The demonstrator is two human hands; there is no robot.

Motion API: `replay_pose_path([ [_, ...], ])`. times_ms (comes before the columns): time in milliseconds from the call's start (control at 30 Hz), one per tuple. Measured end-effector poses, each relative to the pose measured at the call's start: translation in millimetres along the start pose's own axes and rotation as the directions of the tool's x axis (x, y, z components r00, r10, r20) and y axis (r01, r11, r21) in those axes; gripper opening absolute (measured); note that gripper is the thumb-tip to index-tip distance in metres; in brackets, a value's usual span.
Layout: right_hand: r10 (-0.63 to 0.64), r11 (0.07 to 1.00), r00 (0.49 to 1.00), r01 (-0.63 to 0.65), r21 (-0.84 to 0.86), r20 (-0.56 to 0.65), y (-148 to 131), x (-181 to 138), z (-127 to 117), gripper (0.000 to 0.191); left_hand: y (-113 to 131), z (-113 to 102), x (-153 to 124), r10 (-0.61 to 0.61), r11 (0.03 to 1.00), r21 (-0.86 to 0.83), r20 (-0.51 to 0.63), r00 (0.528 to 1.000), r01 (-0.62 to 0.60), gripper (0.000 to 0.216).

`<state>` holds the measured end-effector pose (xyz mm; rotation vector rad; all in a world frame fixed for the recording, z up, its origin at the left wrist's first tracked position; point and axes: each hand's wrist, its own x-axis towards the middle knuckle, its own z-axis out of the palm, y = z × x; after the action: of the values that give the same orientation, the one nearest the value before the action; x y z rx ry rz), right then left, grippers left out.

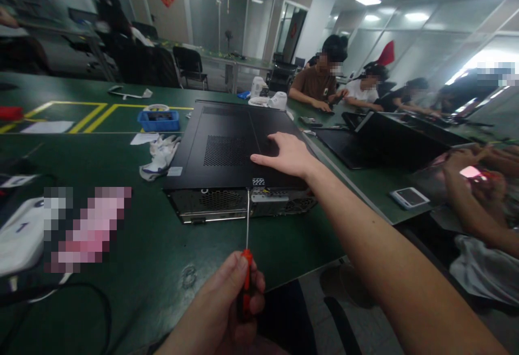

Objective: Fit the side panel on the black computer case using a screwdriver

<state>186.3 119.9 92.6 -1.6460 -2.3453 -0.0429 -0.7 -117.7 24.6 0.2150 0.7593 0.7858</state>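
Left hand (227,303) fist clamped round red screwdriver (247,236) handle, just in front of computer case (219,144). Shaft tip meets case's rear edge. Right hand (284,155) flat on case lid, fingers spread, gripping nothing. Tip contact too small to make out; handle's lower end buried in fist. Gloves (160,155) left of case.

Black computer case (227,144), perforated vent grid; red-black screwdriver (246,268) handle; dark green counter (133,247), yellow lines; blue tray (159,120); white gloves (160,155).

Your left hand (225,312) (bottom centre of the frame) and right hand (286,156) are bare, the right forearm (385,258) uncovered to the lower-right edge.
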Motion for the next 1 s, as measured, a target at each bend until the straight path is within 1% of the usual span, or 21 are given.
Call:
replay_pose_path([
  [133, 0.006, 1.0, 1.0, -0.006, -0.01, 0.005, -0.3, -0.2, -0.4, 0.109, -1.9, -3.7, 2.9, -0.013, 1.0, -0.021, 0.032, 0.999, 0.014, 0.033],
  [267, 0.008, 1.0, 1.0, -0.008, -0.015, 0.0, 0.1, -0.1, -0.3, 0.106, -2.1, -3.3, 3.4, -0.025, 0.999, -0.038, 0.024, 0.999, 0.026, 0.032],
  [400, 0.01, 1.0, 1.0, -0.01, -0.005, 0.001, 0.0, 0.0, -0.7, 0.104, -1.2, -0.2, 1.9, 0.006, 0.999, -0.041, 0.004, 1.0, -0.006, 0.029],
  [633, 0.014, 1.0, 1.0, -0.014, 0.002, 0.007, -1.7, -0.7, -2.3, 0.103, -2.4, -1.9, 2.1, 0.001, 1.0, -0.027, 0.031, 1.0, 0.0, 0.031],
  [800, 0.015, 1.0, 1.0, -0.015, -0.002, 0.007, -1.8, -0.8, -2.6, 0.105, 1.0, 2.4, -2.4, 0.007, 1.0, -0.013, -0.003, 1.0, -0.007, 0.027],
  [1000, 0.012, 1.0, 1.0, -0.012, -0.006, 0.003, -2.1, -0.7, -2.1, 0.108, 0.0, 0.4, 1.2, 0.001, 1.0, -0.001, 0.034, 0.999, -0.001, 0.033],
])
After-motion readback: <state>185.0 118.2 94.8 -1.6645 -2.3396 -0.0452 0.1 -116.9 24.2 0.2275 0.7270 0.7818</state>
